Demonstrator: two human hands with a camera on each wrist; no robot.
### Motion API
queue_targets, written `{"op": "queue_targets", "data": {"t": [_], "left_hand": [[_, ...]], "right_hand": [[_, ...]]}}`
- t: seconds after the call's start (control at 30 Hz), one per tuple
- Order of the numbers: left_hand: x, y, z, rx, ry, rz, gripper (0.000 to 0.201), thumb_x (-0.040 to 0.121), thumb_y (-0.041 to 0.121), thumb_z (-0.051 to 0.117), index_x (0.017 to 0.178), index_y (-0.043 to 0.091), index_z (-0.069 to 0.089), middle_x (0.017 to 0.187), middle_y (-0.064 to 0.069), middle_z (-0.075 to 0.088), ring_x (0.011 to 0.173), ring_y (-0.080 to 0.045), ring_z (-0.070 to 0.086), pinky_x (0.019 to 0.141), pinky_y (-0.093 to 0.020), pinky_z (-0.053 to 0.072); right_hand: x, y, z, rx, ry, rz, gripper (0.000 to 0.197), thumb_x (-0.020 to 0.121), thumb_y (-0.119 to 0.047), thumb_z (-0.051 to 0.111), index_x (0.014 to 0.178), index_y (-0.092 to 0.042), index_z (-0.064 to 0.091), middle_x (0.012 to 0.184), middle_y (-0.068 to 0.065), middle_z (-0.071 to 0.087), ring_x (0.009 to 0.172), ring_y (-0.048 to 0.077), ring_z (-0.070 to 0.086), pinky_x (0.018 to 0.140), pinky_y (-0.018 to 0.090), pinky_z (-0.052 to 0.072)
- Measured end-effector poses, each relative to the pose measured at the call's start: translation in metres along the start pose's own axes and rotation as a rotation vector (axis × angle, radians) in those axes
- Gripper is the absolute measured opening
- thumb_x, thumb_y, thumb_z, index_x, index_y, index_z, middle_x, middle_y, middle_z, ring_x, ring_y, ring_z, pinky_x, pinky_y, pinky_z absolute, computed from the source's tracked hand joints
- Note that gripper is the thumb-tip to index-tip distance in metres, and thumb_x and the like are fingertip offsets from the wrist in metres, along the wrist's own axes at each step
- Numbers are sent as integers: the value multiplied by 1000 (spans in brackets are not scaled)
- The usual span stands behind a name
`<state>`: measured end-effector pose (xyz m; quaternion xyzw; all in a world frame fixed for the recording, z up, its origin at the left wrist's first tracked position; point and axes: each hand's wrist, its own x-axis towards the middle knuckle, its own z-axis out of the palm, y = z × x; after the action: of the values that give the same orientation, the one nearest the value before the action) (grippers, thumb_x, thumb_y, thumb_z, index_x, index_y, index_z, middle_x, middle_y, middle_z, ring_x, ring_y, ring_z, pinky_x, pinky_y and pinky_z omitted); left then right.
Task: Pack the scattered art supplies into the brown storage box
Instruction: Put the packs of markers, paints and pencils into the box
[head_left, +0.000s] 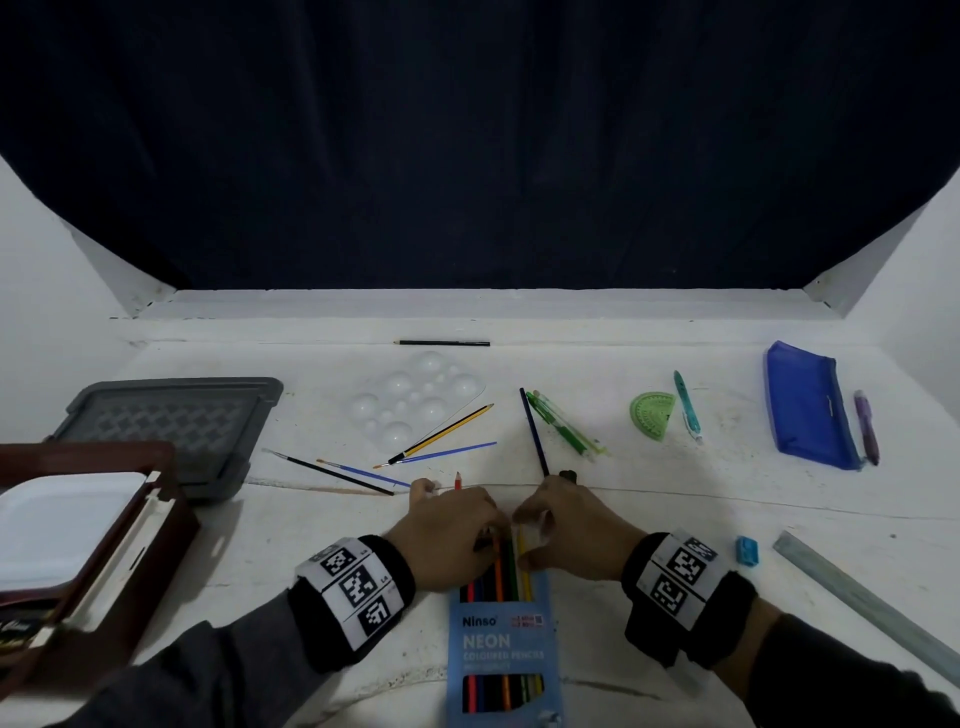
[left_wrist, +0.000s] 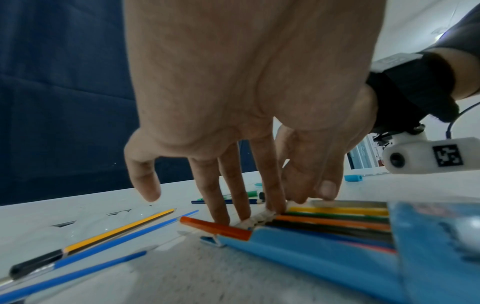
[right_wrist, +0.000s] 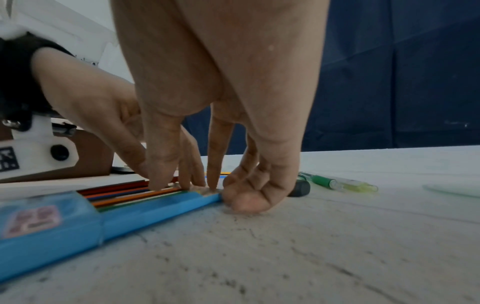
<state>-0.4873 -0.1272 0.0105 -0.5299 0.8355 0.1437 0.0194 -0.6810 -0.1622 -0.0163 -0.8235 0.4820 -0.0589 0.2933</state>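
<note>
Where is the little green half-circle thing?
In the head view, the green plastic protractor lies on the white table's right side, beside the teal pen.

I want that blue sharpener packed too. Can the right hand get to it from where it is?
Probably yes. The blue sharpener lies on the table just beside the right hand, with bare table between them. But the hand is busy at the pencil box, so it must let go first.

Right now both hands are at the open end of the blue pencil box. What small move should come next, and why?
Probably push the red pencil fully into the pencil box. In the left wrist view it sticks out past the other pencils, at the box's edge, while the left hand and right hand press fingertips on the pencil ends. The box likely cannot close before that.
</note>
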Motion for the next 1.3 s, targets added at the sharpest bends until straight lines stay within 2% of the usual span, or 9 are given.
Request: {"op": "queue_targets", "data": {"t": [0.13, 0.33, 0.5, 0.63, 0.73, 0.97, 1.03, 1.17, 1.3], "left_hand": [[-1, -4, 0, -10, 6, 12, 31, 96, 17, 47, 123, 27, 60, 127, 10, 56, 115, -12, 54, 113, -44, 18], [10, -12, 0, -44, -6, 19, 23, 97, 17, 41, 111, 25, 57, 99, 10, 60, 93, -17, 58, 104, -45, 29], [15, -21, 5, -66, 32, 67, 21, 100, 16, 32, 112, 24, 47, 88, 4, 66, 72, -19, 56, 95, -39, 33], [23, -31, -1, -216, -40, 91, 19, 100, 20, 36, 114, 27, 47, 92, 9, 68, 66, -3, 53, 95, -38, 38], [35, -44, -15, -402, -12, 92, 16, 93, 34, 46, 107, 34, 53, 94, 5, 71, 81, -10, 64, 85, -38, 51], [104, -112, -67, -406, 379, -114, 14, 96, 19, 52, 99, 27, 63, 94, 2, 66, 86, -18, 63, 82, -38, 53], [131, -134, -73, -314, 337, -178, 18, 97, 20, 49, 110, 25, 60, 110, 1, 63, 100, -20, 60, 91, -42, 51], [182, -156, -70, -64, 159, -240, 35, 99, 23, 43, 134, 24, 49, 140, -1, 49, 125, -26, 48, 105, -44, 40], [224, -157, -66, 58, 81, -214, 35, 97, 23, 42, 131, 26, 50, 132, -1, 51, 120, -27, 49, 102, -48, 37]], "right_hand": [[-1, -8, -5, 3, -28, -111, 20, 89, -22, 66, 99, -7, 75, 87, 1, 64, 81, 18, 60, 70, 22, 45], [17, 4, -29, -188, 297, 68, 13, 88, -20, 55, 92, -14, 66, 94, 5, 65, 82, 22, 61, 72, 32, 52], [36, 12, -33, -355, 206, 158, 20, 89, -32, 57, 98, -14, 61, 100, 9, 64, 88, 29, 63, 74, 34, 52], [53, 9, -28, -509, 129, 106, 24, 92, -31, 52, 112, -16, 51, 107, 11, 59, 94, 33, 61, 75, 35, 45], [60, 8, -29, -487, 116, 120, 21, 88, -16, 50, 109, -18, 49, 101, 11, 59, 87, 33, 61, 69, 33, 41], [68, 10, -52, 63, 204, 159, 7, 91, -22, 60, 91, -18, 66, 80, -7, 54, 69, 11, 53, 61, 18, 43], [69, 4, -62, 232, 284, 164, 17, 94, -21, 57, 90, -15, 72, 74, -11, 58, 62, 1, 51, 56, 8, 38], [69, -7, -78, 548, 426, 153, 30, 97, -14, 48, 80, -17, 73, 73, -5, 70, 63, 7, 58, 63, 23, 45], [67, -12, -90, 390, 496, 61, 21, 93, -11, 57, 89, -24, 73, 83, -15, 69, 75, 0, 61, 65, 12, 44]]}}
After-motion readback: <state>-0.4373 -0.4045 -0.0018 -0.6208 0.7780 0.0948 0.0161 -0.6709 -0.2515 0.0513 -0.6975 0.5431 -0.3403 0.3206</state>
